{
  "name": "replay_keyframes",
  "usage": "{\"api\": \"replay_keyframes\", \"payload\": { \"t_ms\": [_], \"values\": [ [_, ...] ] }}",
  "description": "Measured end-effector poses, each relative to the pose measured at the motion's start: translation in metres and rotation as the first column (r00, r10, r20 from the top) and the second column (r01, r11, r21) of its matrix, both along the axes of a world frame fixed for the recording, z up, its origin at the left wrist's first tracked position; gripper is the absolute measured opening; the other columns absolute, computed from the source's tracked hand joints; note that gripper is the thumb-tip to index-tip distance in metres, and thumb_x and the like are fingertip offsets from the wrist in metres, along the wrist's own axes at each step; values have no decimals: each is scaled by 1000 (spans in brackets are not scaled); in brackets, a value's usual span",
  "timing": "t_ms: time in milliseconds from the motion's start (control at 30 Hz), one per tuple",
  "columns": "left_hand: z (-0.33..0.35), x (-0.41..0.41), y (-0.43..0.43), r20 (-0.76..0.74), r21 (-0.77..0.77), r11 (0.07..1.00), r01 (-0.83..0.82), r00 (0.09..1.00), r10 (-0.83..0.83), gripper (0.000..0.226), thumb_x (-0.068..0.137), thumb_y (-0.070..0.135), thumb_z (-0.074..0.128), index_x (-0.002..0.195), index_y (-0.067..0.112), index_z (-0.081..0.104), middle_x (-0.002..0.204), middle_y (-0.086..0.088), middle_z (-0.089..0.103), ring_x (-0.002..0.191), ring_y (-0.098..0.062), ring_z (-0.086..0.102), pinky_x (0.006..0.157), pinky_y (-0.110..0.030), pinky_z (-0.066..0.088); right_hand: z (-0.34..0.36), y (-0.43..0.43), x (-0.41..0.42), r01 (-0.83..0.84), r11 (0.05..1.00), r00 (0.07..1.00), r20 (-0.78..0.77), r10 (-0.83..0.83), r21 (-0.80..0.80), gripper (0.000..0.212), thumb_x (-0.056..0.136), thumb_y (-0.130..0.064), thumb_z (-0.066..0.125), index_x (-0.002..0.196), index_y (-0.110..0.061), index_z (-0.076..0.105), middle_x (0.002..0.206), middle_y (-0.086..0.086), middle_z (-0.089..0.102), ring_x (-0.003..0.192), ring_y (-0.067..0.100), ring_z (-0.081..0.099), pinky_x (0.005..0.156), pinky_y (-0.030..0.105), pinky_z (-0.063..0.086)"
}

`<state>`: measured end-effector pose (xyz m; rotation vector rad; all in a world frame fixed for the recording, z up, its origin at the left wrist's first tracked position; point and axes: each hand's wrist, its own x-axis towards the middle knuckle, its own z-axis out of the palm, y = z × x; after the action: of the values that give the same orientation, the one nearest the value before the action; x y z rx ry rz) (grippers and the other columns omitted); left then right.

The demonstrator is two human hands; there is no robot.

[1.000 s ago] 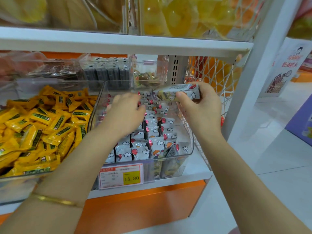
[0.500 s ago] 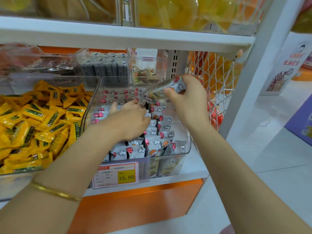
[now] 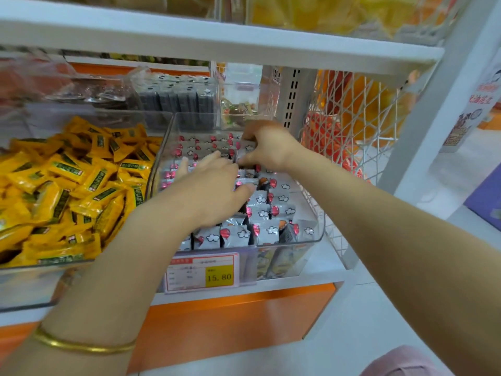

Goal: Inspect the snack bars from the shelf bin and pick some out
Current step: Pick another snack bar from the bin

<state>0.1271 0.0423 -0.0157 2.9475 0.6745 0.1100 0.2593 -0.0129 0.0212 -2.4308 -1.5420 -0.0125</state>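
Clear bin [image 3: 317, 234] sits on the shelf [image 3: 320, 278], filled with rows of silver bars [image 3: 265, 213]. Left hand [image 3: 214, 188] lies palm down on the middle rows, fingers straight, holding nothing. Right hand [image 3: 271, 147] is at the bin's rear, fingers and thumb curled round one bar [image 3: 247, 146] (blurred). Price tag [image 3: 202, 272] is fixed on the bin front. Yellow packets [image 3: 67, 185] fill the neighbouring bin at left

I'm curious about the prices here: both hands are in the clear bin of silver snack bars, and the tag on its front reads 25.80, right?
Not quite. The head view shows the tag on the front of the clear bin reads 15.80, not 25.80. The rest holds: the left hand and the right hand are both in that bin of silver snack bars.
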Motion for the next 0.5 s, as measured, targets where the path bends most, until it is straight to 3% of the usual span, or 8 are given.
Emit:
{"api": "replay_keyframes", "payload": {
  "t_ms": [67, 167, 233, 333, 500],
  "values": [
    [1, -2, 3, -30, 5, 1000, -19, 999, 19, 62, 93, 56, 26, 142, 17, 30, 156, 6, 15, 144, -13, -2, 112, -53, -4, -3, 2, 0, -33, 996, 999, 16, 34, -78, 15, 89, -18, 60, 95, -5, 65, 102, 12, 63, 95, 27, 56, 68, 25, 40],
    [1, -3, 2, -57, -17, 999, -28, 998, 27, 63, 93, 57, 26, 140, 16, 33, 156, 5, 12, 144, -14, -4, 112, -53, -3, -8, 7, -3, -71, 976, 997, 4, 74, -207, 32, 93, -3, 43, 118, -6, 63, 121, 10, 63, 108, 24, 57, 78, 22, 40],
    [1, -3, 2, -60, -33, 999, -30, 998, 28, 63, 93, 57, 26, 141, 16, 33, 157, 5, 11, 144, -14, -4, 112, -52, -3, -5, 10, -2, -76, 971, 997, -11, 75, -226, 39, 92, 1, 39, 122, -9, 61, 128, 8, 60, 112, 22, 56, 87, 25, 42],
    [3, -4, 2, -58, -53, 998, -25, 998, 22, 64, 93, 58, 26, 139, 15, 35, 157, 5, 10, 144, -14, -5, 112, -52, -3, 4, 15, 7, -40, 981, 999, -10, 39, -189, 38, 92, 3, 41, 118, -13, 64, 126, 7, 61, 110, 21, 58, 92, 30, 47],
    [6, -7, 1, -44, -78, 997, -15, 999, 12, 61, 92, 58, 30, 134, 15, 40, 156, 4, 13, 144, -15, -5, 112, -50, -3, 6, 28, 15, 34, 998, 996, 88, -30, -53, 31, 92, -3, 49, 114, -15, 67, 121, 5, 63, 99, 21, 62, 82, 26, 47]
  ]
}}
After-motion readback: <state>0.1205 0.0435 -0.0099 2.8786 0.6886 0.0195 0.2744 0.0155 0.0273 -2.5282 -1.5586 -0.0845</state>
